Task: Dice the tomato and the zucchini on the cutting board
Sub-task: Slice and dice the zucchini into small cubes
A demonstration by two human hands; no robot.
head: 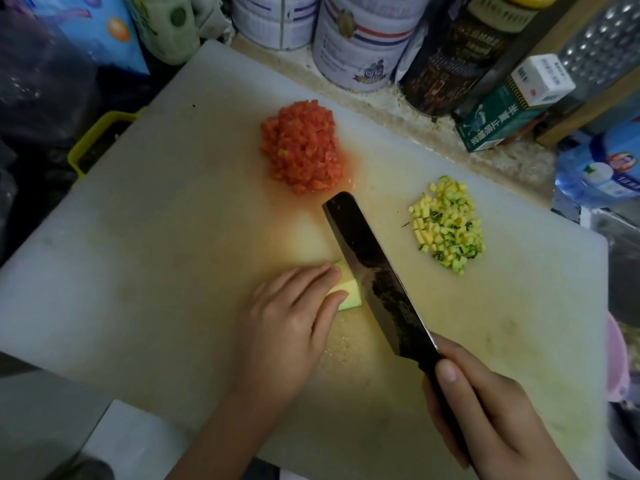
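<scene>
A zucchini piece is pinned to the white cutting board by the left hand, pinched between its curled fingers and thumb. A dark knife is gripped by its handle in the closed fingers of the right hand, its blade set at the piece's cut end, just beside the left fingertips. Diced tomato is heaped well beyond those fingertips, and diced zucchini across the blade from them.
</scene>
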